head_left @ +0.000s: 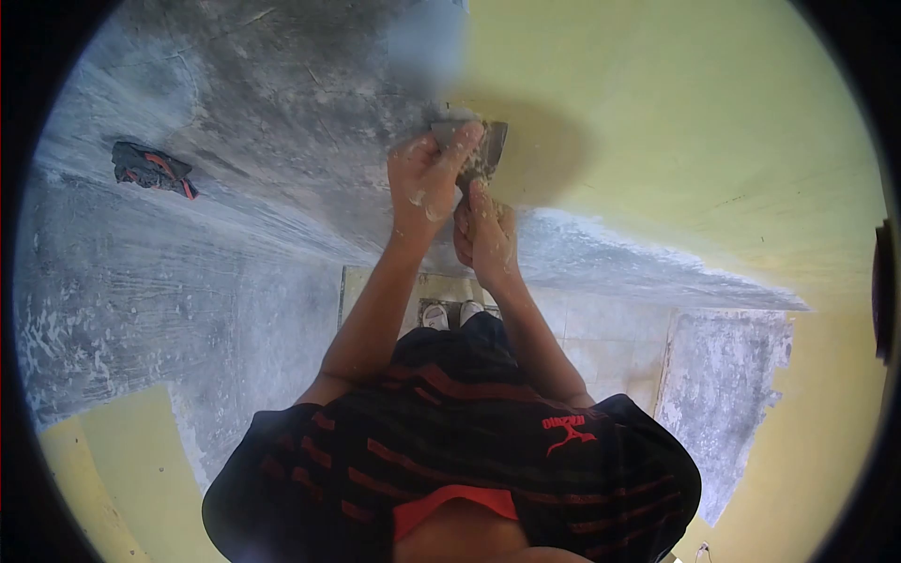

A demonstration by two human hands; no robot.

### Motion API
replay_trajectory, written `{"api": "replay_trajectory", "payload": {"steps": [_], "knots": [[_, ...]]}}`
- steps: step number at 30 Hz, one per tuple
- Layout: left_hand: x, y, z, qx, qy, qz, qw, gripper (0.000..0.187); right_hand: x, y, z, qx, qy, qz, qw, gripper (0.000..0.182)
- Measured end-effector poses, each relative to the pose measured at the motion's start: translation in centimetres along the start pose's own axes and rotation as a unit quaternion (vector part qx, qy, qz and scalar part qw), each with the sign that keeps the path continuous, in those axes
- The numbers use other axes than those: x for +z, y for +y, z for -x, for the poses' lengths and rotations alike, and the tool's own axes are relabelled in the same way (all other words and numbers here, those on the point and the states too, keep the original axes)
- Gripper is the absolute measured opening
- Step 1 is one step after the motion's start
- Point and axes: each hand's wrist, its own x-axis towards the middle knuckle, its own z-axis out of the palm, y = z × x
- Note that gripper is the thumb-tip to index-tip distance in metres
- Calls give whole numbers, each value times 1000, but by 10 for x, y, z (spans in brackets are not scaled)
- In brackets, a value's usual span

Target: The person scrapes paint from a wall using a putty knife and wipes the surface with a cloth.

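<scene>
A scraper [496, 143] with a broad, flat metal blade is held against the wall, where yellow paint meets bare grey plaster. My right hand [490, 235] is closed around its lower part, the handle mostly hidden by the fingers. Higher up, my left hand [425, 178] grips the same scraper near the blade, thumb laid along it and fingers curled. Pale flakes or dust cling to both hands and to the tool. Yellow paint [657, 103] covers the wall on the right; grey, scraped plaster [300, 103] shows on the left.
A dark crumpled cloth with red-orange trim [153, 171] is at the left, against the grey surface. Below are my shoes [435, 316] and a pale tiled floor [601, 338]. Another stripped patch [723, 394] shows at right, and a dark object [882, 291] at the right edge.
</scene>
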Motion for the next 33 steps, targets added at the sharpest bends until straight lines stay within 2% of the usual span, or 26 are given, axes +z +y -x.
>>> {"api": "replay_trajectory", "payload": {"steps": [3,6,9,13,16,19,22,24,25,28,31,33], "knots": [[-4,-8,0,-4,-7,-29,1000,17,-13,6,-2,16,-33,0,999,48],[2,12,0,-9,-8,-5,1000,17,0,-6,0,25,-7,-22,999,46],[-2,-5,-1,10,-5,1,1000,17,-2,7,-1,-2,-10,-8,1000,47],[-2,-2,-5,16,-11,-21,1000,19,-4,2,-3,12,-25,-12,1000,48],[0,-1,-5,-12,-21,49,998,20,2,1,1,1,-18,-34,999,49],[-4,-10,-5,9,-13,-27,1000,19,-4,4,0,22,-3,-17,1000,51],[-2,-4,-1,-14,-19,43,999,19,-1,-3,3,10,-15,-20,1000,51],[-6,-3,-5,5,-14,-44,999,19,10,-3,1,-7,19,-14,1000,51],[-6,-6,-5,5,-15,-45,999,19,6,-1,1,-8,19,-15,1000,51],[-1,-2,-4,-10,-6,34,999,19,-4,-6,0,38,-11,16,999,51],[0,9,-4,-26,3,8,1000,18,1,-14,0,8,-23,23,999,52],[-1,0,-7,7,-2,43,999,17,11,-10,1,-24,4,5,1000,53]]}}
